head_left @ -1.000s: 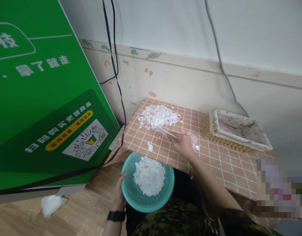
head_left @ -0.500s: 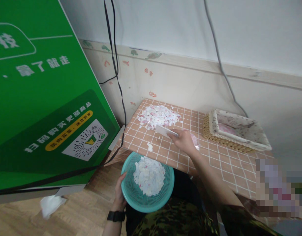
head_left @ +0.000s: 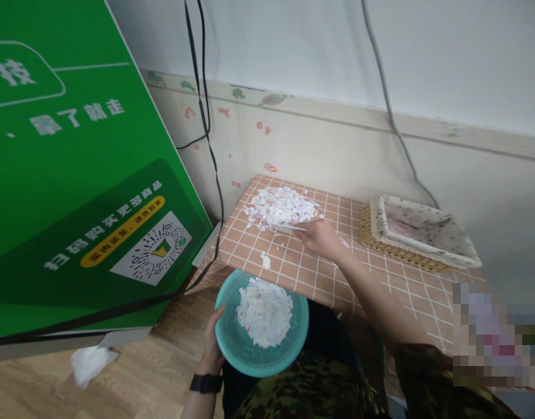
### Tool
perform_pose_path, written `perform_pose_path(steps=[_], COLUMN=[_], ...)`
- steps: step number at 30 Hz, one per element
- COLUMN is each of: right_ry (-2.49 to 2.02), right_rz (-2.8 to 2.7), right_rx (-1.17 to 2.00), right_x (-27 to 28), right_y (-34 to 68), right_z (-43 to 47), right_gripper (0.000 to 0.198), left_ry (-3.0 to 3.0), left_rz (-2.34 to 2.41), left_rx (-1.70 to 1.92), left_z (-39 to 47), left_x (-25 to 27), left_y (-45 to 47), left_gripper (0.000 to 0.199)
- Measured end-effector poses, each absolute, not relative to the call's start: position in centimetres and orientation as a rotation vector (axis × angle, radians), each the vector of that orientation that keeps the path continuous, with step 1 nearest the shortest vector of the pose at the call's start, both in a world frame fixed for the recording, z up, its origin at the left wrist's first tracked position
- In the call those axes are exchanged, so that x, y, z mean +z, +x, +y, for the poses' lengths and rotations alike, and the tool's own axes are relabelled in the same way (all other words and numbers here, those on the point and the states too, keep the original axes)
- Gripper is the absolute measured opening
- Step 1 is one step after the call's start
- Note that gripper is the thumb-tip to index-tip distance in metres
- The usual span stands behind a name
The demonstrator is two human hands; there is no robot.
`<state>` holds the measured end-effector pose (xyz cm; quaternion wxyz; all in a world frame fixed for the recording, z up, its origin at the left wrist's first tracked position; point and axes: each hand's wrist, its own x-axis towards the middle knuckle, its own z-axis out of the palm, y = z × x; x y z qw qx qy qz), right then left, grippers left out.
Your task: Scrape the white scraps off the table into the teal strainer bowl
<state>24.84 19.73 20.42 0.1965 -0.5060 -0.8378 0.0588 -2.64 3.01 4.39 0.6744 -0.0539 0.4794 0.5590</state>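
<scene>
Mid-frame, the right hand [head_left: 322, 240] is gripping a scraper [head_left: 289, 227], seemingly gathering paper scraps [head_left: 281, 205], next needing low strokes; lower centre, the left hand [head_left: 212, 338] is holding a green basket [head_left: 259, 366].

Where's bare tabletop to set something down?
Bare cloth shows mainly at the back, between the paper heap and the wicker basket, and at right, between the basket and the right forearm. Crowded: the heap's front edge, where the right hand holds a pale flat tool, and the loose scraps near the colander.
</scene>
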Motion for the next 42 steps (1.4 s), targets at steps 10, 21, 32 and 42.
perform_pose_path(steps=[10,21,32,42], right_ry=[-1.253,-1.412,-1.415,-1.442], right_rz=[-2.351,-2.358,-2.272,-2.25], right_rx=[0.225,0.174,0.269,0.419], right_x=[22.1,21.9,21.2,21.4], right_y=[24.9,25.6,25.4,25.5], right_z=[21.6,21.6,21.9,22.2], right_gripper=[0.019,0.016,0.017,0.017], left_ry=[-0.106,-0.116,-0.128,-0.122], left_rz=[1.097,1.103,1.109,1.111], left_rx=[1.26,1.262,1.27,1.261], left_z=[2.9,2.8,2.9,2.9], left_x=[4.1,4.3,4.3,4.8], left_y=[-2.6,-2.4,-2.5,-2.4], left_gripper=[0.014,0.015,0.014,0.012])
